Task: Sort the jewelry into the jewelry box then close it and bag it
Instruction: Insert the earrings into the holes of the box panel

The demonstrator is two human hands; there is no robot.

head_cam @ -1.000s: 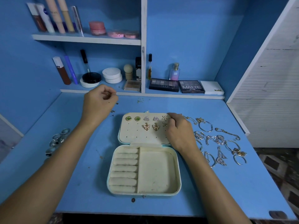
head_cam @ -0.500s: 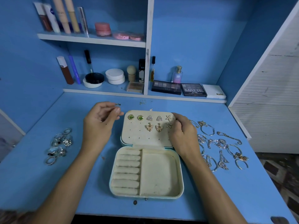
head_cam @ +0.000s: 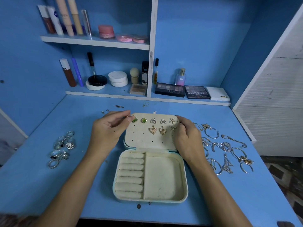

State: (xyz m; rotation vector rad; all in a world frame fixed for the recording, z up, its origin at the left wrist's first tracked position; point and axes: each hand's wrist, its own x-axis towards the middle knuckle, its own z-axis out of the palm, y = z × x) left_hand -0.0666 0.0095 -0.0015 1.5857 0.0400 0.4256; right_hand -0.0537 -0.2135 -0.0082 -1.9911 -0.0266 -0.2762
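Note:
An open cream jewelry box [head_cam: 164,179] lies on the blue desk, its lid panel [head_cam: 142,138] flat behind it with several earrings [head_cam: 153,120] pinned in two rows. My left hand [head_cam: 108,130] pinches a small earring [head_cam: 127,116] at the lid's top left corner. My right hand [head_cam: 188,138] holds the lid's right edge, fingers curled over it. A heap of silver rings [head_cam: 63,148] lies at the left. Bracelets and chains [head_cam: 226,154] are spread at the right.
A few small earrings [head_cam: 118,106] lie on the desk behind the lid. Low shelves at the back hold cosmetics, eyeshadow palettes [head_cam: 169,90] and a perfume bottle [head_cam: 180,77]. A white slatted panel [head_cam: 275,99] stands at the right.
My left hand came back from the loose earrings behind the box, pinching one, and reached the lid's top left corner. My right hand stayed on the lid's right edge.

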